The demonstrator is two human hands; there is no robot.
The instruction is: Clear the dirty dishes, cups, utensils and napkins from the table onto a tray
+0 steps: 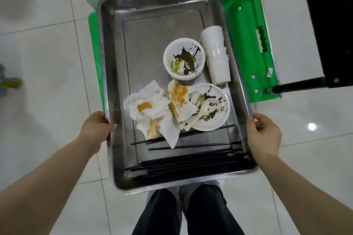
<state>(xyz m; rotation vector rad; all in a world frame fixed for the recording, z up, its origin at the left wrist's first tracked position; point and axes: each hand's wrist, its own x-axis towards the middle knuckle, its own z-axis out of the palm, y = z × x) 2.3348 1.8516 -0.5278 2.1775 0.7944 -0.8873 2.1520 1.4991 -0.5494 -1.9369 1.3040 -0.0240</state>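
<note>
From the head camera, looking straight down, we see a steel tray held out over a white tiled floor, above our own dark trouser legs. Our left hand has its grip closed on the tray's left rim, thumb lying over the edge. Our right hand grips the right rim the same way, fingers curled around the lip. Both hands hold near the end closest to us.

Everything to be cleared appears to be on the tray already. A dirty white bowl sits right of centre. Just beside it, a stack of white cups lies on its side against the right wall. Nearer us, a smeared white plate carries a pale spoon. Crumpled napkins stained orange overlap the plate's left edge. Black chopsticks lie loose across the near end, some tucked under the napkins.

Beyond the tray we see a green cart platform and, at upper right, a dark piece of furniture. The worktop itself is not in view.

We judge the risks like this. The load sits toward the right side, so a weaker right grip could dip that edge. The cup stack, lying on its side, could roll if the tray tilts. The loose chopsticks could slide along the bottom. The far end of the tray is unsupported and could sag or knock the green cart platform.
</note>
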